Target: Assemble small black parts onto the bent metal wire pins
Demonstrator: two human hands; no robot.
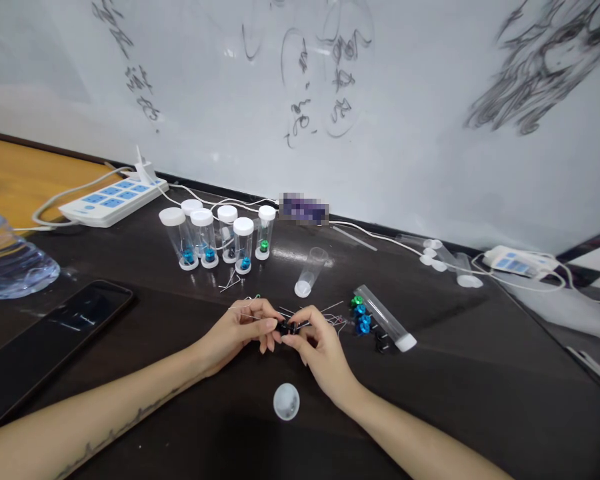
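Closest to the camera, a loose white cap (286, 401) lies flat on the dark table (455, 400), between the two forearms. Just behind it the left hand (240, 330) and the right hand (320, 348) meet. Both are closed in a pinch: the thumb and fingertips of each hand grip the same small black part (287, 327), which sits between them just above the table. Thin metal wires (330, 313) lie spread on the table around the hands; I cannot tell if one is joined to the black part.

To the left, well apart from the hands, a black phone (45, 343) lies flat. Near the right hand, on its right side, sit a green knob (356, 301) and blue knobs (363, 321), just beside a clear tube (383, 317) that lies on its side with a white end. Further back an open tube (310, 270) also lies on its side. Behind it six capped vials (215, 237) stand upright in a group, with blue or green pieces inside. At the far left is a water bottle (5, 260). A white power strip (113, 199) lies near the white wall (405, 133), which carries black scribbles.
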